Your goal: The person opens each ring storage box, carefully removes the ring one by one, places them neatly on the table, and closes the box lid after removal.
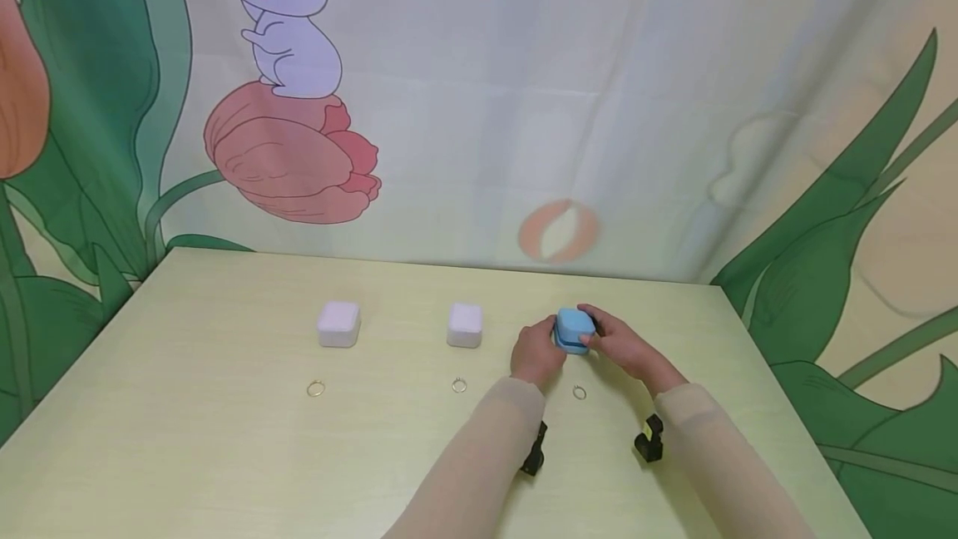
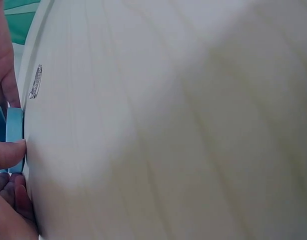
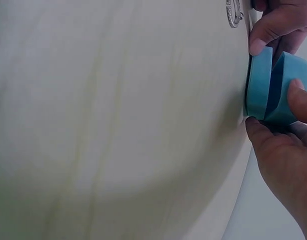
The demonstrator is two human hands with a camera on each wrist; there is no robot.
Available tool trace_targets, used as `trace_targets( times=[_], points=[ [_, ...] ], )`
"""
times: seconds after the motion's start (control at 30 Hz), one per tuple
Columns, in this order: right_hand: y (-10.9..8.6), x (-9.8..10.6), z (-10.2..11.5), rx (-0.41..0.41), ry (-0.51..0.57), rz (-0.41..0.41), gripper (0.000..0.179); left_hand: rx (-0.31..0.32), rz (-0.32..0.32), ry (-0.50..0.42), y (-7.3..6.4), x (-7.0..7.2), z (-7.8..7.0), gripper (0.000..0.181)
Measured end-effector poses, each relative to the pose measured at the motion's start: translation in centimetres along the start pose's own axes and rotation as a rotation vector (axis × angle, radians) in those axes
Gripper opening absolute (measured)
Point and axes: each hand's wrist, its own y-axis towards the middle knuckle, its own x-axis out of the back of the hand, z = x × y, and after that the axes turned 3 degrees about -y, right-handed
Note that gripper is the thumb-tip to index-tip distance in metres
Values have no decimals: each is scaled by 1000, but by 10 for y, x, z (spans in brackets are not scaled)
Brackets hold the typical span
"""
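Observation:
A light blue ring box [image 1: 575, 323] stands on the table at the right, its lid [image 3: 292, 82] tilted up from its base [image 3: 259, 82] with a dark gap between them. My left hand [image 1: 537, 353] grips the base from the left, its thumb [image 2: 9, 153] low against the side. From the right, my right hand [image 1: 627, 348] holds the lid, the thumb [image 3: 301, 100] on its front. The inside of the box is hidden. Nearer to me, a silver-coloured ring [image 1: 580, 392] with a sparkling band lies on the table just below the box.
Two pale lilac boxes [image 1: 339, 324] stand in line to the left, both closed. In front of them lie a gold-coloured ring [image 1: 316, 389] and another ring [image 1: 459, 385]. A printed cloth [image 1: 464, 106] hangs behind the table's far edge. Black wrist cameras [image 1: 649, 439] sit under my forearms.

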Motion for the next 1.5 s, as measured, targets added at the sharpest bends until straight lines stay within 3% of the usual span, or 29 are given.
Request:
trace_targets(
  times=[0.67, 1.17, 1.3, 1.5],
  points=[
    [1, -3, -5, 44, -59, -9, 60, 10, 0, 11, 0, -1, 0, 58],
    [2, -5, -7, 82, -243, -61, 62, 4, -5, 3, 1, -1, 0, 57],
    [1, -5, -7, 90, -228, -64, 63, -1, 2, -3, 2, -1, 1, 58],
    [-2, -5, -11, 62, -93, -46, 65, -2, 24, -38, 1, 2, 1, 61]
  ],
)
